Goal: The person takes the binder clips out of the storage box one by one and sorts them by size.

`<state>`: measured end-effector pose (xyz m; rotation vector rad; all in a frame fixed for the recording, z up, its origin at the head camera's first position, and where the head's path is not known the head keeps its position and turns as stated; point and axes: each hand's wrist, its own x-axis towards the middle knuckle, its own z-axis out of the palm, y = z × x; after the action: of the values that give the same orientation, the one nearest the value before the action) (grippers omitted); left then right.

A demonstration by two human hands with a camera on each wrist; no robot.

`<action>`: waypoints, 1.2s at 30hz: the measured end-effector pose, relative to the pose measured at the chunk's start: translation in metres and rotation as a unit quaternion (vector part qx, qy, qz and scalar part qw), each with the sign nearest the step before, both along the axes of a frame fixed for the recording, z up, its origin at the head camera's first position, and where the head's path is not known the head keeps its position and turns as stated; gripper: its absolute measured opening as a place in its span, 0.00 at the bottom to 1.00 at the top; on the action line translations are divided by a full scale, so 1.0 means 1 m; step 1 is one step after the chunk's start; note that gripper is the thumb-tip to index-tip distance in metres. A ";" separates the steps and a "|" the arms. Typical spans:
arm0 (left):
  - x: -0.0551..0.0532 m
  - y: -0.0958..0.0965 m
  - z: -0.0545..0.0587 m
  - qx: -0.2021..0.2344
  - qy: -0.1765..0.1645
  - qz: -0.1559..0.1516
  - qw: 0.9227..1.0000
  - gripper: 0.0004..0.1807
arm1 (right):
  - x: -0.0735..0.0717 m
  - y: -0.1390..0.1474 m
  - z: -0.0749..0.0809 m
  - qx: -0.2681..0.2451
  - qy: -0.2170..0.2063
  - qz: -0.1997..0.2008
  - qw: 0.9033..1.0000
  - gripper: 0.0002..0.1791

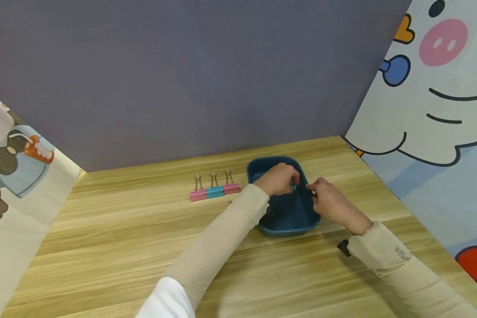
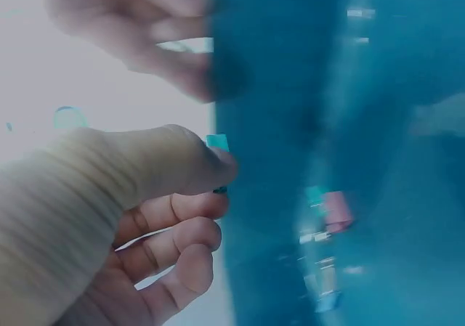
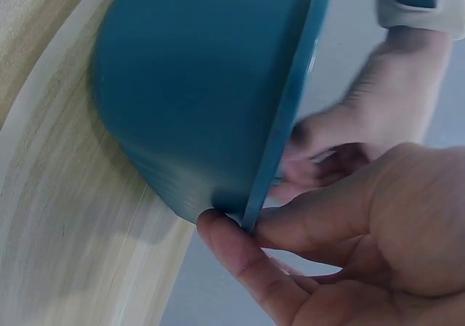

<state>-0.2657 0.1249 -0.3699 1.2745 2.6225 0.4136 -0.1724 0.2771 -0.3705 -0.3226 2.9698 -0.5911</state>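
Note:
A deep blue plastic bin (image 1: 288,221) stands on the wooden table. My right hand (image 1: 335,203) grips its right rim; in the right wrist view the thumb and index finger (image 3: 225,246) pinch the edge from both sides. Over the bin, my left hand (image 1: 278,179) pinches a small teal binder clip (image 2: 218,143) between thumb and fingers, and most of the clip is hidden. Inside the bin, blurred in the left wrist view, lie a pink clip (image 2: 338,211) and some small teal and silvery pieces.
Left of the bin, a pink binder clip (image 1: 198,195), a teal one (image 1: 215,192) and another pink one (image 1: 232,189) stand in a row, handles up. A small wire handle (image 1: 230,202) shows beside my left sleeve. A grey panel (image 1: 183,88) rises behind the table.

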 end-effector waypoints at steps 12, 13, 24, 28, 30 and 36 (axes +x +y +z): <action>0.017 -0.060 0.056 0.076 0.045 -0.019 0.996 0.10 | -0.001 -0.003 -0.001 -0.003 0.008 -0.007 1.000 0.23; 0.019 -0.067 0.059 0.077 0.048 -0.018 0.996 0.10 | -0.001 -0.003 -0.002 -0.005 0.004 -0.009 1.000 0.23; 0.028 -0.117 0.069 0.107 0.041 0.012 0.993 0.10 | -0.002 -0.003 -0.003 -0.007 0.000 -0.021 1.000 0.24; 0.031 -0.130 0.063 0.084 0.046 0.018 0.995 0.10 | -0.002 -0.003 -0.003 -0.002 0.008 -0.020 1.000 0.24; 0.033 -0.138 0.055 0.074 0.056 0.020 0.995 0.09 | -0.002 -0.003 -0.004 -0.006 0.009 -0.018 1.000 0.24; 0.035 -0.166 0.012 0.065 0.063 0.014 0.996 0.09 | -0.001 -0.003 -0.003 -0.016 0.016 -0.008 1.000 0.23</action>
<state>-0.2308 -0.0410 -0.3578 1.3471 2.7601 0.5346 -0.1736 0.2738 -0.3740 -0.3141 3.0001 -0.6407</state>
